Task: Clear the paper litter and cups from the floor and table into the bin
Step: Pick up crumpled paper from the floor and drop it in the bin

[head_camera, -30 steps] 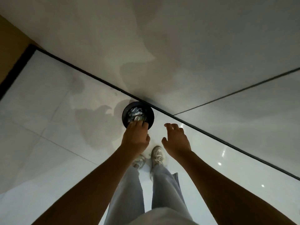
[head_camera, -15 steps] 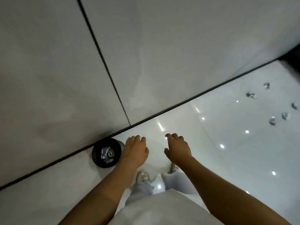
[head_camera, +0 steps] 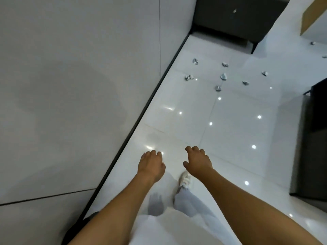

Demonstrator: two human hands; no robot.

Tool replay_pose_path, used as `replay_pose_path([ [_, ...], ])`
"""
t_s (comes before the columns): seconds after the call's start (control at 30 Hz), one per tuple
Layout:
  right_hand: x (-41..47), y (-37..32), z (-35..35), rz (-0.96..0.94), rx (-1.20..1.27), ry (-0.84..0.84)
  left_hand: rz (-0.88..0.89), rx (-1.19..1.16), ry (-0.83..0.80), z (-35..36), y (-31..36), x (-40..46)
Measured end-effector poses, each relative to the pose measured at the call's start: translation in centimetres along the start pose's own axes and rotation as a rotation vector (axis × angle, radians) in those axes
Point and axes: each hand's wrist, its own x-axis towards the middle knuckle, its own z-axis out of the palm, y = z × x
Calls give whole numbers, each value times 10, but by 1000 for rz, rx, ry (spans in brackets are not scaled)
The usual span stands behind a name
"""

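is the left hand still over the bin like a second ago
No. The left hand hangs over bare white floor tiles; the round black bin sits behind it, beside the forearm, by the wall.

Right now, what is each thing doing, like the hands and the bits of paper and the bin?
left hand: open, holding nothing
right hand: open, holding nothing
crumpled papers: scattered on the floor, not yet picked up
bin: by the wall, mostly hidden behind the left arm
dark cabinet: drawer closed

I see a glossy white floor (head_camera: 230,131), a pale wall (head_camera: 70,85), and a dark cabinet (head_camera: 235,18) standing far ahead
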Motion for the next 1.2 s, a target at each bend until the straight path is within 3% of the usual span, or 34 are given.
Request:
replay_pose_path([
  [0.23, 73, 106, -77, 103, 86, 12, 74, 55, -14, -59, 105, 117],
  [0.43, 133, 161, -129, 181, 160, 10, 121, 75, -37, -102, 152, 199],
  [0.87, 359, 189, -272, 246, 275, 34, 165, 122, -88, -235, 165, 452],
  [1.2, 514, 207, -380, 221, 336, 26, 94, 150, -121, -329, 168, 609],
])
